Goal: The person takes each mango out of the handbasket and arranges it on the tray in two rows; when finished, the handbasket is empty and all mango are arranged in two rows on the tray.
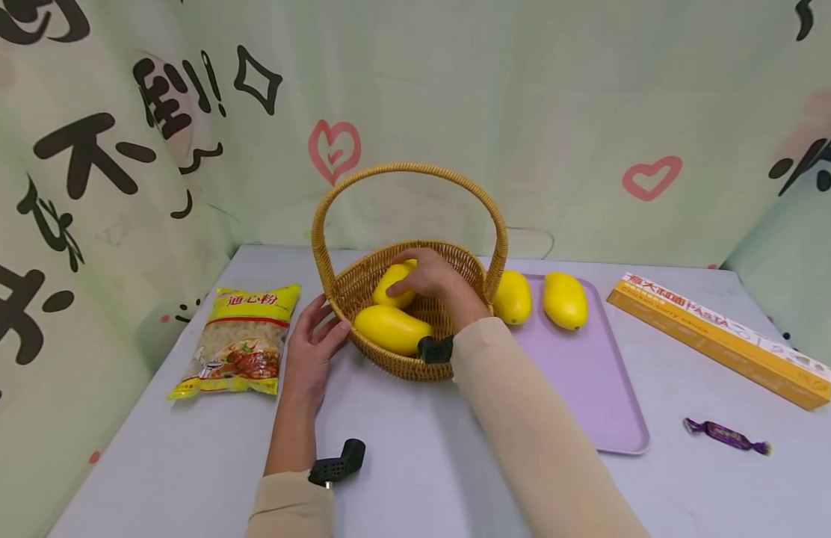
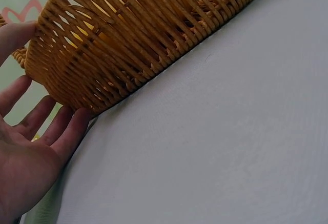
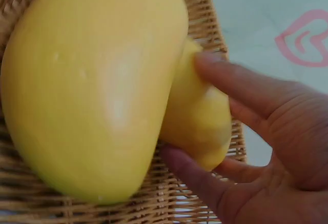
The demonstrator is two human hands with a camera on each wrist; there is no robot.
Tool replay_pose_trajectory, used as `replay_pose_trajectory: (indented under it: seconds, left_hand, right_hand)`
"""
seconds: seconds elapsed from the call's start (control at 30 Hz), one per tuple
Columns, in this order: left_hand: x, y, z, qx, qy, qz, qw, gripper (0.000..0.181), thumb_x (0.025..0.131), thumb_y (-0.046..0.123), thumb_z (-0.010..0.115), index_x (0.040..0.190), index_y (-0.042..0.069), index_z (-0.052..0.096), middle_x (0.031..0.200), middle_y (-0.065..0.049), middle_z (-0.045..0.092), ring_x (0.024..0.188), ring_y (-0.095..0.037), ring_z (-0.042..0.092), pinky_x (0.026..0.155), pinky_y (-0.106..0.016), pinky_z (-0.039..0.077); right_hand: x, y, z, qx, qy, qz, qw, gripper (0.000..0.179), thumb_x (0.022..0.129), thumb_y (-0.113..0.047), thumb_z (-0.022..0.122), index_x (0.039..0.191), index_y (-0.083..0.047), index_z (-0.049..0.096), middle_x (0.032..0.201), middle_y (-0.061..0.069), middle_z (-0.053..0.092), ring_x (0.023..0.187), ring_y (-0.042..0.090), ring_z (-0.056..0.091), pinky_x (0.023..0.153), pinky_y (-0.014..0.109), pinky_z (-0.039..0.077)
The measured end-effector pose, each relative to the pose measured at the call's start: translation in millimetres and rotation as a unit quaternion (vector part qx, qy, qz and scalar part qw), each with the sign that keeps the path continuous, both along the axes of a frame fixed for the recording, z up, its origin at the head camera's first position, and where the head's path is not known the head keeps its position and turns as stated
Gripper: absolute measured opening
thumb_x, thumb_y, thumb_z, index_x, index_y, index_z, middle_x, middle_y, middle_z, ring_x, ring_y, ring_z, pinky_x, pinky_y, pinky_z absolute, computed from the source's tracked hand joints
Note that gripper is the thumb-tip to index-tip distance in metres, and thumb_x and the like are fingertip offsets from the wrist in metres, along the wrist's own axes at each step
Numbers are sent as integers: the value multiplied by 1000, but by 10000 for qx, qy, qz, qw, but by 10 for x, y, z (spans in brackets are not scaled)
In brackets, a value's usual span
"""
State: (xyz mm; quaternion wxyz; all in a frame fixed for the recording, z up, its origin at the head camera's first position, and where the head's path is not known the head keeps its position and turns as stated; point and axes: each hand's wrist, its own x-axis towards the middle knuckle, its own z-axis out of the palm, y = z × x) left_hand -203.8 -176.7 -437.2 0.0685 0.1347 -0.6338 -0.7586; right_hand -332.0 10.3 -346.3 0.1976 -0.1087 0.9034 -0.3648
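A wicker basket (image 1: 402, 368) with a tall arched handle stands on the table, two yellow mangoes inside. My right hand (image 1: 434, 278) reaches into it and grips the rear mango (image 1: 391, 287). In the right wrist view, thumb and fingers curve around that mango (image 3: 202, 119), while the front mango (image 3: 92, 85) fills the near side. Against the basket's left side rests my left hand (image 1: 311, 357). The left wrist view has its fingers (image 2: 69, 129) fairly straight and spread, tips touching the woven wall (image 2: 138, 34).
Right of the basket lies a lilac tray (image 1: 613, 396) bearing two more mangoes (image 1: 566, 300). A yellow pasta bag (image 1: 241, 340) lies to the left. Farther right are a long pasta box (image 1: 718, 340) and a purple wrapped candy (image 1: 727, 436). A printed curtain (image 1: 557, 134) hangs behind the table.
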Motion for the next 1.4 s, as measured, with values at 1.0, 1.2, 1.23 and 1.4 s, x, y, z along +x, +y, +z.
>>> replay_pose_trajectory:
  seconds: [1.0, 1.2, 1.23, 1.4]
  left_hand:
    - [33, 36, 16, -100, 49, -77, 9999, 67, 101, 14, 68, 160, 26, 38, 162, -5, 40, 144, -21, 46, 114, -34, 48]
    - [39, 42, 17, -33, 2, -60, 10000, 68, 101, 14, 67, 160, 27, 38, 163, -4, 39, 145, -21, 45, 116, -35, 47]
    - [36, 43, 14, -30, -8, -68, 10000, 68, 101, 14, 68, 160, 27, 38, 163, -3, 40, 145, -21, 45, 116, -35, 47]
    - [32, 33, 15, -68, -41, -116, 9999, 69, 101, 16, 67, 161, 28, 36, 163, -2, 40, 143, -17, 46, 113, -29, 49]
  right_hand:
    - [409, 518, 556, -665, 845, 414, 9933, 70, 83, -24, 87, 146, -27, 59, 162, 0, 43, 144, 24, 38, 120, 45, 36]
    - [519, 657, 636, -573, 1025, 717, 9905, 69, 83, -26, 87, 146, -29, 59, 159, -3, 45, 145, 22, 39, 120, 47, 37]
    - [534, 683, 646, -572, 1053, 786, 9897, 68, 84, -26, 87, 146, -29, 59, 158, -4, 46, 144, 22, 40, 120, 47, 37]
    - [619, 796, 680, -776, 922, 1126, 9863, 67, 84, -22, 87, 145, -26, 60, 156, -5, 49, 126, 31, 58, 108, 44, 51]
